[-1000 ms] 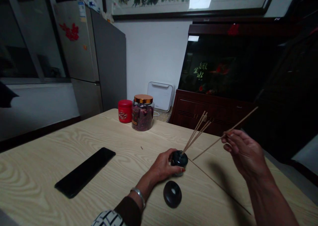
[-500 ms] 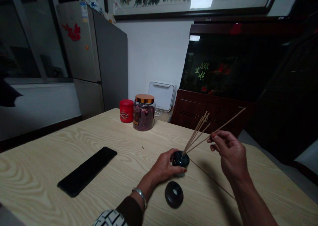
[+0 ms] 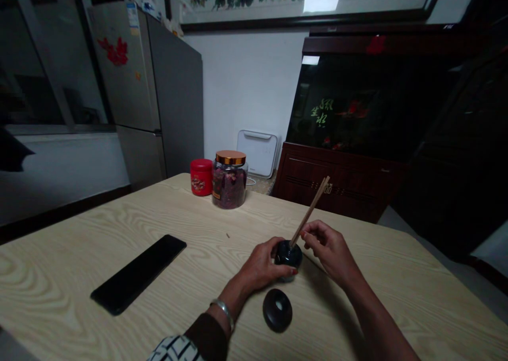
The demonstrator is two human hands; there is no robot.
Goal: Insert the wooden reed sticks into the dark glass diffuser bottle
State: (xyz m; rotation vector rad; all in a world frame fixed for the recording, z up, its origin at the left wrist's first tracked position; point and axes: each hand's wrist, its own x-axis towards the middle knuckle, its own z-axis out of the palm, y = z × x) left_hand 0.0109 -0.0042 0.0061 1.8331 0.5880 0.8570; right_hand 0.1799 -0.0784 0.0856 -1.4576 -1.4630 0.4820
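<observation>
My left hand point(image 3: 262, 263) is wrapped round a small dark glass diffuser bottle point(image 3: 289, 254), which stands on the table. Several thin reed sticks point(image 3: 313, 208) rise from its neck in a tight bundle, leaning to the right. Fingertips of my right hand point(image 3: 327, 249) are pinched at the lower part of the bundle, just above the bottle mouth. Part of another thin stick point(image 3: 316, 264) lies on the table beneath the right hand. A dark round ring-like cap point(image 3: 277, 310) with a pale centre rests in front of the bottle.
A long black flat object point(image 3: 138, 274) lies on the left of the wooden table point(image 3: 186, 297). Toward the back edge stand a red canister point(image 3: 201, 177) and a clear jar point(image 3: 229, 183) with a copper-coloured lid. A tiny brown fragment point(image 3: 227, 235) lies mid-table.
My right hand has moved left and down toward the bottle. The stick it held out at a slant is now upright with the others, and the fanned sticks are gathered together. The left hand stays put.
</observation>
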